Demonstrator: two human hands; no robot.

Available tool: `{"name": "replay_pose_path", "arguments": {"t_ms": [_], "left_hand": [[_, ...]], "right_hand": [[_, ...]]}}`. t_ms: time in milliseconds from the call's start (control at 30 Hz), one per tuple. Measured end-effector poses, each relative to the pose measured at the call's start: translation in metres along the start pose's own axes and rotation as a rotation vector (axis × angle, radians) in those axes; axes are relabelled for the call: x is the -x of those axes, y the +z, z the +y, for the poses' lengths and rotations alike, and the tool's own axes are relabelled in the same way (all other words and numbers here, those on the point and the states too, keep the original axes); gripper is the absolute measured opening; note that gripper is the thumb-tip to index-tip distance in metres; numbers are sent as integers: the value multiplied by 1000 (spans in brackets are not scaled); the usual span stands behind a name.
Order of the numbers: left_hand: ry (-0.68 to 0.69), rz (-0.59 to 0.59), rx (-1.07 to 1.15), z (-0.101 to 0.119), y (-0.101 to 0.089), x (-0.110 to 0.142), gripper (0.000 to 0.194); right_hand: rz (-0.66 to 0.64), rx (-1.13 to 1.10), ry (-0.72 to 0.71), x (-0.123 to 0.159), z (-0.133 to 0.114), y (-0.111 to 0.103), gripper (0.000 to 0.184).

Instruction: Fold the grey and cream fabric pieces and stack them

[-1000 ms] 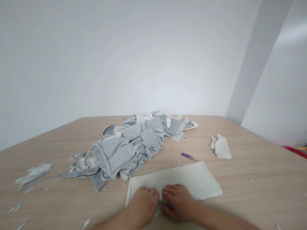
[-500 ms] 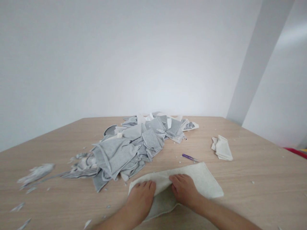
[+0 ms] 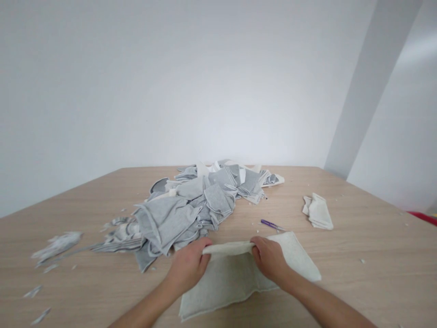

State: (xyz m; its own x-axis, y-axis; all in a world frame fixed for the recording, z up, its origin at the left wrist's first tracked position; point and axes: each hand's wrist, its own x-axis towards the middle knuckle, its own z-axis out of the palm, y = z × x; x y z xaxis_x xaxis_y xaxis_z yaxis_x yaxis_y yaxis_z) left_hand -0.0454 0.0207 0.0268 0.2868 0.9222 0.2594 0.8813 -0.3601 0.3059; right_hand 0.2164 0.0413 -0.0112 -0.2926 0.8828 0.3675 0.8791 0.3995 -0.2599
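An off-white piece of fabric (image 3: 225, 282) lies in front of me, its left part lifted off the table along the far side. My left hand (image 3: 193, 264) pinches the raised edge at its left end. Farther right along the same edge, my right hand (image 3: 269, 257) grips the cloth with curled fingers. Between the hands the edge is stretched into a rolled band, and the near layer hangs below it. The right end of the fabric rests flat on the table. Just beyond it lies a purple-handled pointed tool (image 3: 271, 224), its exact kind unclear.
A heap of grey and cream fabric pieces (image 3: 170, 218) spreads across the table's middle and left. Folded cream cloth (image 3: 319, 212) sits at the right. A bundle of pale scraps (image 3: 58, 246) lies at the far left, and small bits dot the wooden table (image 3: 358, 237).
Both hands lay on the cloth; they have moved to its far edge, gripped it and raised it. My left hand has shifted left and away from me. The near layer now shows.
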Motion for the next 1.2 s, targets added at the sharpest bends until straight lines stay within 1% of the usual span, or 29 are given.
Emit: {"name": "replay_pose_path", "arguments": {"t_ms": [100,200,400,500,600,767,867,1000,1100,1200], "left_hand": [[0,59,160,5,-2,-2,19],[38,84,254,15,-3,-4,21],[65,98,238,33,-4,-10,30],[88,105,215,41,-7,-17,35],[103,152,206,47,-10,-25,37],[62,210,226,52,-13,-36,41],[61,199,252,55,-16,-38,42],[111,136,295,61,-23,-39,40],[133,122,336,64,-28,-37,37],[144,131,372,67,-32,-33,32]], "right_hand": [[-28,9,10,1,-4,-1,24],[-53,26,15,1,-9,-1,23],[-74,14,36,-4,-18,-6,26],[-36,-22,11,-11,-24,-12,22],[9,-63,-49,-17,-31,-20,19],[78,-176,-122,-25,-39,-33,21],[125,-235,-134,-30,-43,-42,23],[176,-361,-140,-35,-48,-51,26],[205,-461,-125,-37,-51,-53,29],[199,-541,-137,-39,-53,-53,33]]}}
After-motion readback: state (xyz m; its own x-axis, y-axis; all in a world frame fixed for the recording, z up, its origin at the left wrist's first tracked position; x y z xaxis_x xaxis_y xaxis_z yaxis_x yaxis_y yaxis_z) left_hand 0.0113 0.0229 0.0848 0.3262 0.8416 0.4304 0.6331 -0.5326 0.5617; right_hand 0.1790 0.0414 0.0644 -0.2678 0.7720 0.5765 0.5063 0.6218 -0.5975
